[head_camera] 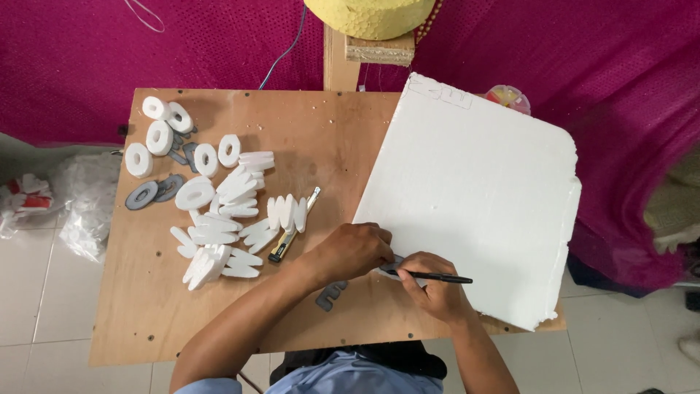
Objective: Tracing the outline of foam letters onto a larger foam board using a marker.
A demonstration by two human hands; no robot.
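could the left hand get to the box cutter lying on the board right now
Probably yes. The left hand is pressing a grey template against the foam sheet, and the box cutter lies just to its left on the plywood board, with nothing between them.

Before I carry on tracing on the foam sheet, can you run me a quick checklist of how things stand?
1. Pen held in the right hand, tip at the template: ok.
2. Left hand pressing the grey template onto the white foam sheet: ok, though the template is mostly hidden.
3. Foam sheet fully supported by the wooden board: not ok, its right side overhangs.
4. Utility knife clear of both hands: ok, it lies left of them beside the cut foam shapes.
5. Spare grey template within reach: ok, near the left forearm.
6. Traced line complete: cannot tell, hands cover it.
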